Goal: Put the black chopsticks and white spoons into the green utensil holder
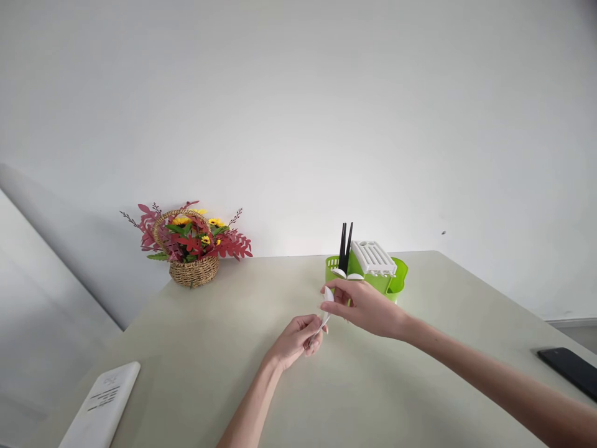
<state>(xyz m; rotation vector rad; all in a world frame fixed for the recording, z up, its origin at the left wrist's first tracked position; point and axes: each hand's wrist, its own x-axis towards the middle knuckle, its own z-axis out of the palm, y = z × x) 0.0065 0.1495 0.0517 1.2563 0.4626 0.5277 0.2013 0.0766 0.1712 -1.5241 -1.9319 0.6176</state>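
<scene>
A white spoon [329, 295] is held between my two hands, tilted above the table. My left hand [296, 339] is closed around its handle, low down. With thumb and fingers, my right hand [361, 305] grips the spoon near its bowl. Just behind my right hand stands a green utensil holder [382, 283] with a white slotted top [373, 257]. Black chopsticks [346, 246] rise from its left compartment, and two white spoon bowls [355, 277] show at its front rim. My right hand hides part of the holder's front.
A wicker basket [194, 272] of red and yellow artificial flowers stands at the back left, near the wall. A white flat box-like object [100, 407] lies at the front left of the table [209, 354]. A black phone [571, 369] lies at the right edge.
</scene>
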